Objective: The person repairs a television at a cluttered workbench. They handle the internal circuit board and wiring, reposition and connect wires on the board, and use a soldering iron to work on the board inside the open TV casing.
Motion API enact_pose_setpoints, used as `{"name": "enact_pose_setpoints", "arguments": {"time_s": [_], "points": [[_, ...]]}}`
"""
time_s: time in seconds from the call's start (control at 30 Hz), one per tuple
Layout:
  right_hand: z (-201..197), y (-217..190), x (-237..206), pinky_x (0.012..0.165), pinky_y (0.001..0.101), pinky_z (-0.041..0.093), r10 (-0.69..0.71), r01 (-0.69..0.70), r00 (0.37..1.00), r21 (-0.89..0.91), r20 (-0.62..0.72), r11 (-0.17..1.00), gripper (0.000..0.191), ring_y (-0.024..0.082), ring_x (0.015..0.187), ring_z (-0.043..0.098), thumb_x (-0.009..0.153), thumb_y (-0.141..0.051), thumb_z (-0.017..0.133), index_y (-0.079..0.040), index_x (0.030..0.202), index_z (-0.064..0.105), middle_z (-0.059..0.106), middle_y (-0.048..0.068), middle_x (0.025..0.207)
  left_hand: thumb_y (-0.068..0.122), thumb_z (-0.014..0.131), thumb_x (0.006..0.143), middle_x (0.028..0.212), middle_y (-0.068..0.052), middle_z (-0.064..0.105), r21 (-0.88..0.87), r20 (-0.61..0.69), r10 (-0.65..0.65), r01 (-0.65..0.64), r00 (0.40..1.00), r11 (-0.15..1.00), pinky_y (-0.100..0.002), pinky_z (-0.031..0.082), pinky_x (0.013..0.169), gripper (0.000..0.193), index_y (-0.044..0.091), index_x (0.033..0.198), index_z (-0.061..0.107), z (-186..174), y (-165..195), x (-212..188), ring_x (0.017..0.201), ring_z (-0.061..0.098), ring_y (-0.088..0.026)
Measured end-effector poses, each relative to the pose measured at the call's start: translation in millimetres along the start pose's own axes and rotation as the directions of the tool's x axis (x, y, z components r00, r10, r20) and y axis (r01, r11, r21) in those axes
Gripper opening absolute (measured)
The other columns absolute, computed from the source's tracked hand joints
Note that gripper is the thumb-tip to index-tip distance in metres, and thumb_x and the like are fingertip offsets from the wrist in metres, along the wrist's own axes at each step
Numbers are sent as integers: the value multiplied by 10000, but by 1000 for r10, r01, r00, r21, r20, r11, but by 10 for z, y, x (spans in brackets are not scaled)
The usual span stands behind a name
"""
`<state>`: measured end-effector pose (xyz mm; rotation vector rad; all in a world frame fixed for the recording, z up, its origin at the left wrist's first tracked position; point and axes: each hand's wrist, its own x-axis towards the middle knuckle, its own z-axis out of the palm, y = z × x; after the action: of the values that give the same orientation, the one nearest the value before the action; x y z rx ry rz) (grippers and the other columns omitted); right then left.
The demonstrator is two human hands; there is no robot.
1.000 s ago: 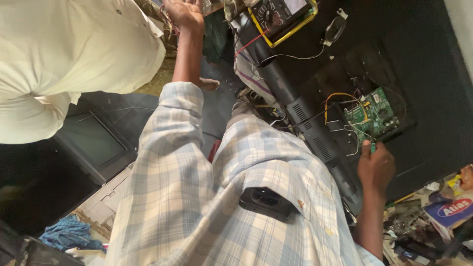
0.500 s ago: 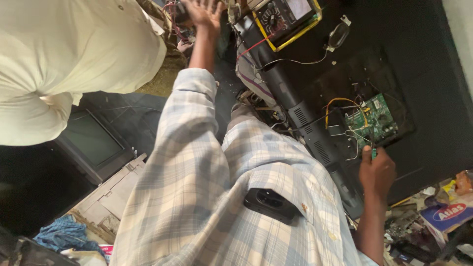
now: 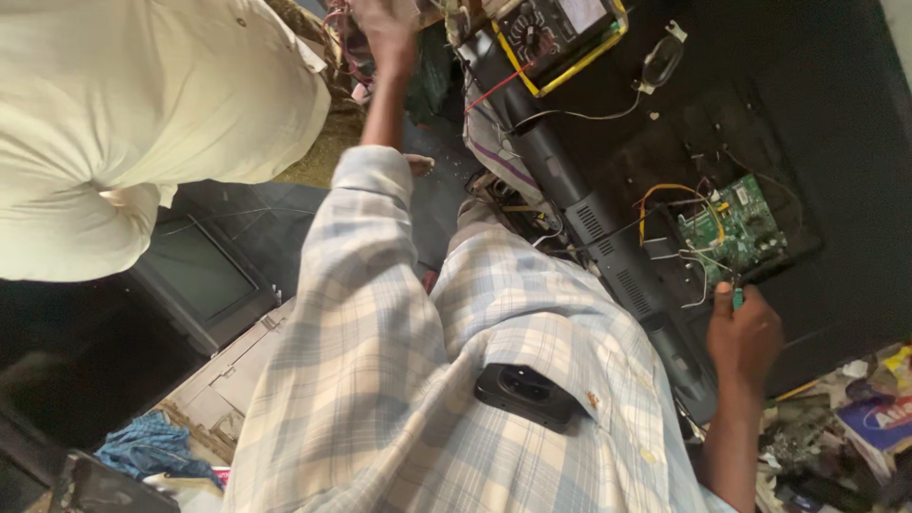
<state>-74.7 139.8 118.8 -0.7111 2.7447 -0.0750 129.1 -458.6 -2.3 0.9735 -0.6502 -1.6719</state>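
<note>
My right hand (image 3: 746, 332) is closed around a small green-handled screwdriver (image 3: 736, 296), whose tip sits at the lower edge of a green circuit board (image 3: 731, 233). The board lies inside an opened black television back (image 3: 836, 142), among yellow and white wires. My left hand (image 3: 385, 38) is stretched far forward at the top edge, blurred, beside a tangle of red wires. Its fingers are too blurred to tell whether it holds anything. A black device (image 3: 527, 394) is clipped to my plaid shirt.
A person in a white shirt (image 3: 142, 123) stands close on the left. A yellow-cased multimeter (image 3: 560, 33) lies at the top. A small dark-screened set (image 3: 190, 275) sits lower left, with a blue cloth (image 3: 152, 446) below. Cluttered packets (image 3: 874, 418) lie lower right.
My left arm has reached further forward, the hand now at the top edge. My right hand stays at the circuit board with the screwdriver.
</note>
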Motion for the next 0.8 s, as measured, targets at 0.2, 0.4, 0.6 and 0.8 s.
{"name": "enact_pose_setpoints", "arguments": {"time_s": [0.2, 0.4, 0.6, 0.8], "points": [[144, 55, 60, 773, 601, 490, -54, 54, 998, -4, 14, 999, 504, 526, 938, 644, 1132, -467, 557, 10, 1019, 677, 676, 299, 952, 383, 796, 751, 1698, -132, 205, 797, 174, 244, -282, 954, 535, -549, 211, 1250, 1165, 159, 1630, 66, -35, -154, -192, 1557, 244, -323], [166, 28, 128, 758, 604, 494, -29, 30, 1000, -35, 10, 999, 506, 525, 939, 645, 1085, -475, 534, 1, 1099, 703, 694, 300, 974, 318, 918, 652, 1681, -148, 256, 481, -7, -238, 212, 971, 851, -524, 219, 1233, 1322, 163, 1617, 29, 112, 174, -74, 1527, 311, -321], [229, 70, 81, 776, 588, 507, -26, 27, 999, -31, 27, 999, 562, 518, 929, 660, 1142, -499, 531, 22, 999, 685, 685, 301, 918, 412, 916, 672, 1705, -215, 101, 924, 264, 202, -188, 943, -332, -601, 91, 1221, 1316, 124, 1619, 49, -37, 225, -312, 1537, 109, -432], [311, 141, -30, 747, 590, 491, -43, 44, 997, -4, 61, 999, 562, 519, 892, 655, 1170, -487, 555, 18, 952, 673, 667, 291, 865, 385, 816, 811, 1548, -183, 267, 860, 422, 196, -323, 885, -396, -568, 212, 1150, 985, 104, 1572, 258, -117, 43, -253, 1418, 273, -403]]}}
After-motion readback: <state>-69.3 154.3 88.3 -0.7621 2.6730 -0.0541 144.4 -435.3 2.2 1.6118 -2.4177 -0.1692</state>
